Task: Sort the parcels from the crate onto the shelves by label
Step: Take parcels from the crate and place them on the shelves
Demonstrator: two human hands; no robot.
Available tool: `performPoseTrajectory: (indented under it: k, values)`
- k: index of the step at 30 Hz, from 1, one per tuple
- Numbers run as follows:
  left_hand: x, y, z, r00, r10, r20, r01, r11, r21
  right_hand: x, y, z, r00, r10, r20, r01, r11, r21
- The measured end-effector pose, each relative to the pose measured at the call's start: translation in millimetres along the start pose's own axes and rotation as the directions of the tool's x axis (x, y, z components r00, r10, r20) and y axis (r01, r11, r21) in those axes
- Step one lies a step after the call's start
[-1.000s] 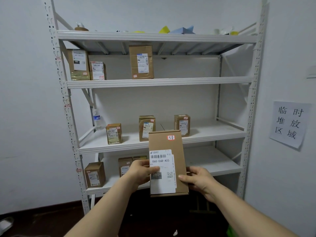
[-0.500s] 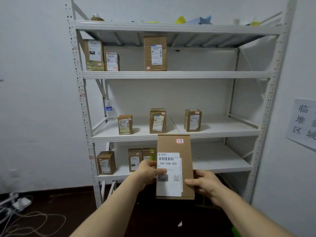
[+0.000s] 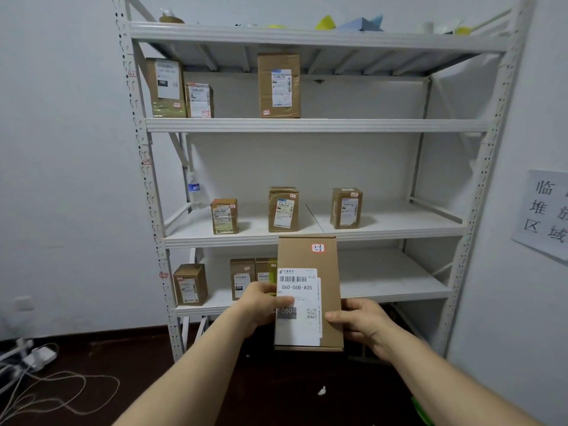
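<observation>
I hold a tall brown parcel (image 3: 325,272) upright in front of the white shelf rack (image 3: 313,125). Its white shipping label reads 060-06B-A05 and a small red-edged sticker near its top reads 3-2-5. My left hand (image 3: 261,305) grips its left edge, thumb across the label. My right hand (image 3: 362,324) grips its right edge from behind. Three parcels stand on the middle shelf (image 3: 399,232), three on the shelf above, and several on the bottom shelf (image 3: 396,295), whose right part is bare.
A water bottle (image 3: 194,189) stands at the left back of the middle shelf. A paper sign (image 3: 544,210) hangs on the right wall. Cables and a power strip (image 3: 40,358) lie on the dark floor at left. Coloured items sit on the rack's top.
The view has shifted left and closer, so the rack sits further right and larger. Both hands keep the same hold on the parcel, which stays upright before the lower shelves.
</observation>
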State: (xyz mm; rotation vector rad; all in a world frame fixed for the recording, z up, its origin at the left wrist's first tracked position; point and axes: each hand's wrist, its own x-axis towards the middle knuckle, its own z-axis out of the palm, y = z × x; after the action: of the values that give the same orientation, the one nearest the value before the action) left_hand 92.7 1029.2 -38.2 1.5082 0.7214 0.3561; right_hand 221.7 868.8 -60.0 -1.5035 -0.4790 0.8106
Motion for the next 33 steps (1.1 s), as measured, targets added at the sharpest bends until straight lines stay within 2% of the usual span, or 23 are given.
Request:
performPoseTrajectory:
  k: [15,33]
  values:
    - [-6,2,3,1.000,0.007,0.019,-0.007,1.000,0.000,2,6,-1,1.000,0.008,-0.015,-0.008,1.000,-0.014]
    - [-26,3,5,0.999,-0.035,0.018,0.035,0.999,-0.006,1,18,-3,0.999,-0.010,0.039,0.011,1.000,-0.028]
